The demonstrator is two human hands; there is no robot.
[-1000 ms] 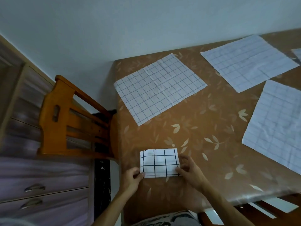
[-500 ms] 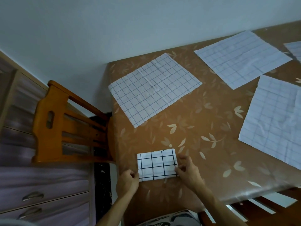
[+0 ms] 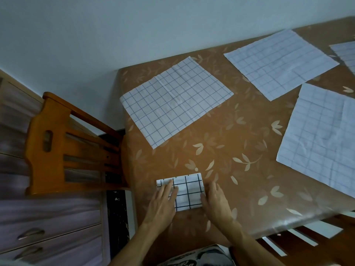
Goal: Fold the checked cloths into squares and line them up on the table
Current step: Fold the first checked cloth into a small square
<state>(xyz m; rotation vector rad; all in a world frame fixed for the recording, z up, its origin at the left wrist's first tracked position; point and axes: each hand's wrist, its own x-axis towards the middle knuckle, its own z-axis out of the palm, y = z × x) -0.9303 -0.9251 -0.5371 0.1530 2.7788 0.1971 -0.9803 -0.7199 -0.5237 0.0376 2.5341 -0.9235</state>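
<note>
A small folded white cloth with black checks lies near the front left corner of the brown leaf-patterned table. My left hand lies flat on the cloth's left part, fingers straight. My right hand rests at the cloth's right edge with fingers spread on the table. Three unfolded white checked cloths lie flat farther back: one at the left, one at the back, one at the right.
A corner of another checked cloth shows at the far right edge. An orange wooden chair stands against the table's left side, with a drawer unit beside it. The wall runs behind the table.
My left hand has moved from the cloth's lower left corner onto its top, now flat with straight fingers. My right hand stays at the right edge. The camera view has shifted slightly.
</note>
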